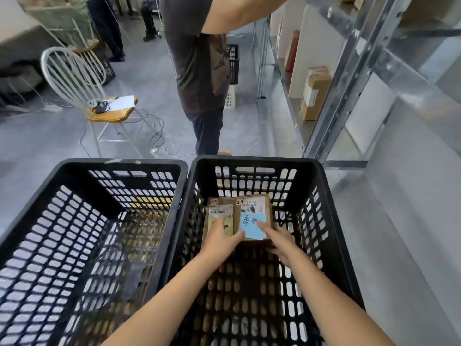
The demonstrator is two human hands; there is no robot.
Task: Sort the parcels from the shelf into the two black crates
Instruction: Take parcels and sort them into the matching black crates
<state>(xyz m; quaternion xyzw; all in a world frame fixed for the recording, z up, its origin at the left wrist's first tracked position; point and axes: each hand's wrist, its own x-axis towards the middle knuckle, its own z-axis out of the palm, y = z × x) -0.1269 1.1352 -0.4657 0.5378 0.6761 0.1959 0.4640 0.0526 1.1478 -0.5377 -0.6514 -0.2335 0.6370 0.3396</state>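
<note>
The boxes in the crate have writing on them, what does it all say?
"2-4": small orange tag on the right parcel.
Blue note: handwritten characters, too unclear to read.
White shipping labels: print too blurred.
Left parcel tag and barcode label: too small.

I see both bare forearms reaching forward and down, converging. Left hand lies palm down, fingers extended, thumb splayed right. Right hand mirrors it, fingers extended, slightly curled.
</note>
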